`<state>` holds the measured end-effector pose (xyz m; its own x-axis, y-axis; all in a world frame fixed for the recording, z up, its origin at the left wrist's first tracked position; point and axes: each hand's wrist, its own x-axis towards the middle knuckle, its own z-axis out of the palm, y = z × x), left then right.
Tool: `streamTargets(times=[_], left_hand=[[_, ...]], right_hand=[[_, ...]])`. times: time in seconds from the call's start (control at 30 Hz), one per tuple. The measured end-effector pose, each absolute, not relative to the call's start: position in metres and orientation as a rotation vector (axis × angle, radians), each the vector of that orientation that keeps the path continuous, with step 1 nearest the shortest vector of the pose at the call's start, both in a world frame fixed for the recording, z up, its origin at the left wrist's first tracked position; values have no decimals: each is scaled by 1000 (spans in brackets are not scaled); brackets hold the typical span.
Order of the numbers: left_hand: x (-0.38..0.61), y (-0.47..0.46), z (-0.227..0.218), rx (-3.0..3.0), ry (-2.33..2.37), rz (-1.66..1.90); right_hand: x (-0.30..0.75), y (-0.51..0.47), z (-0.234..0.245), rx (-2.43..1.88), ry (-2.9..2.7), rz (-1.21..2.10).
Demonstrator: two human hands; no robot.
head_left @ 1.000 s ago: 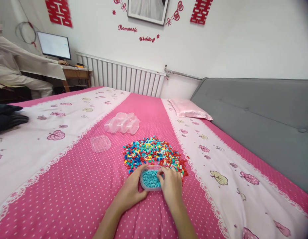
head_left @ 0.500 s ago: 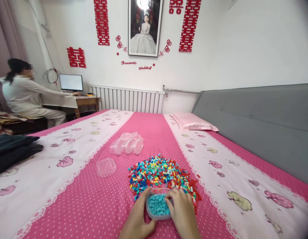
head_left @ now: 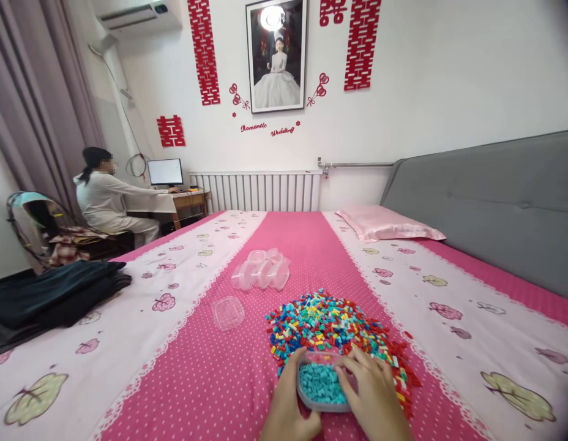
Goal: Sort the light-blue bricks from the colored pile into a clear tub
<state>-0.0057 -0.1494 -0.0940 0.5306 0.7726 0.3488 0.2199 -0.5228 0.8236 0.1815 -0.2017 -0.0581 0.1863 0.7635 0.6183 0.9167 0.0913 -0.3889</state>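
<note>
A clear plastic container partly filled with turquoise building bricks stands on the pink bedspread, close to me. My left hand grips its left side, with the thumb near the front edge and the fingers along the back left. My right hand is at the container's right side, its fingers curled over the rim and the thumb reaching in by the bricks. Whether those fingertips pinch a brick is hidden. Just behind the container spreads a pile of mixed coloured bricks, red, blue, yellow, green and turquoise.
A clear lid lies left of the pile, with several nested clear containers behind it. Dark folded clothes lie at the left edge, a pink pillow by the grey headboard. A person sits at a desk, far left.
The whole view has swung left and tilted slightly, so everything sits further right in the picture. Both hands stay at the container in nearly the same pose.
</note>
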Motion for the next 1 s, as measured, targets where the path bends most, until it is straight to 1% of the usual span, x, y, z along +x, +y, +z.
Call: streamTargets(times=[0.1, 0.3, 0.43, 0.67, 0.77, 1.0], left_hand=[[-5, -149, -93, 1988, 828, 945], [-8, -156, -88, 1919, 875, 958], [-9, -160, -86, 1912, 906, 948], [-7, -160, -72, 1855, 914, 945], [-6, -158, -67, 1836, 902, 953], [-5, -148, -63, 1824, 906, 1060]], right_hand=[[192, -196, -60, -1709, -1503, -222], [231, -182, -84, -1816, -1438, -223], [244, -177, -93, -1741, -1416, -196], [238, -190, -78, -1512, -1325, -356], [234, -197, -66, -1442, -1263, -310], [244, -200, -64, -1574, -1117, -292]])
